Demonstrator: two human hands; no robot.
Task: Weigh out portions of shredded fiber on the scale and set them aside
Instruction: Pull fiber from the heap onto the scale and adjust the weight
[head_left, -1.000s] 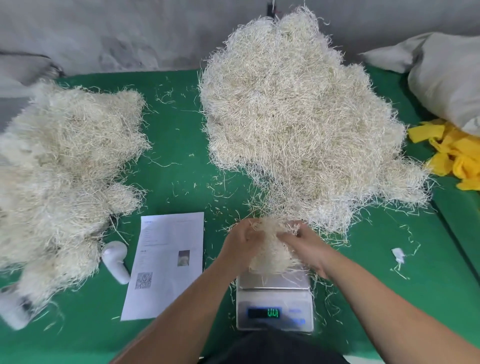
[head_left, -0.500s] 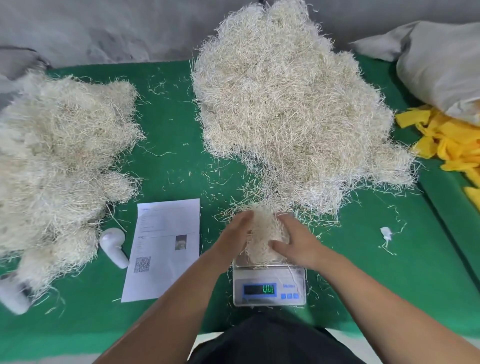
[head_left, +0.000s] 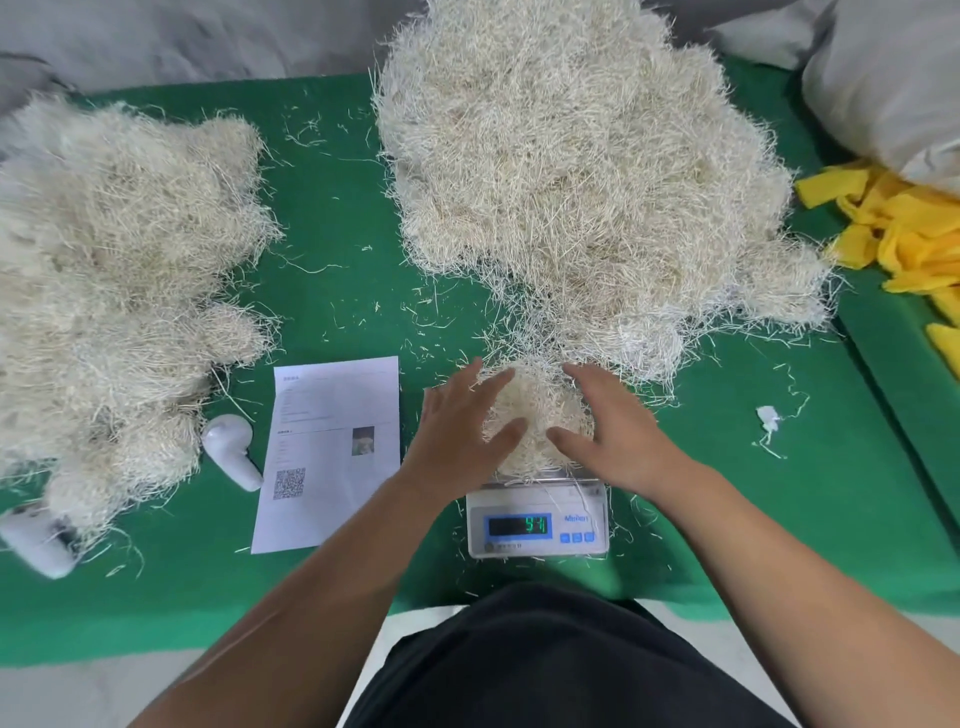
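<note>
A small wad of pale shredded fiber (head_left: 535, 410) lies on the white digital scale (head_left: 537, 519), whose lit display shows digits. My left hand (head_left: 462, 426) is at the wad's left side and my right hand (head_left: 608, 426) at its right, fingers straight and spread, touching or just off the fiber. A large heap of loose fiber (head_left: 582, 176) rises just behind the scale. A second mass of fiber clumps (head_left: 119, 275) covers the left of the green table (head_left: 332, 260).
A printed sheet with a QR code (head_left: 332, 447) lies left of the scale. White plastic devices (head_left: 234, 452) sit beside the left clumps. Yellow cloth strips (head_left: 909, 234) and a grey sack (head_left: 893, 78) lie at the right. A white scrap (head_left: 769, 418) lies right of the scale.
Both hands gripped the wad and set it down on the scale; now the fingers have straightened and parted to its sides. The display now shows a reading.
</note>
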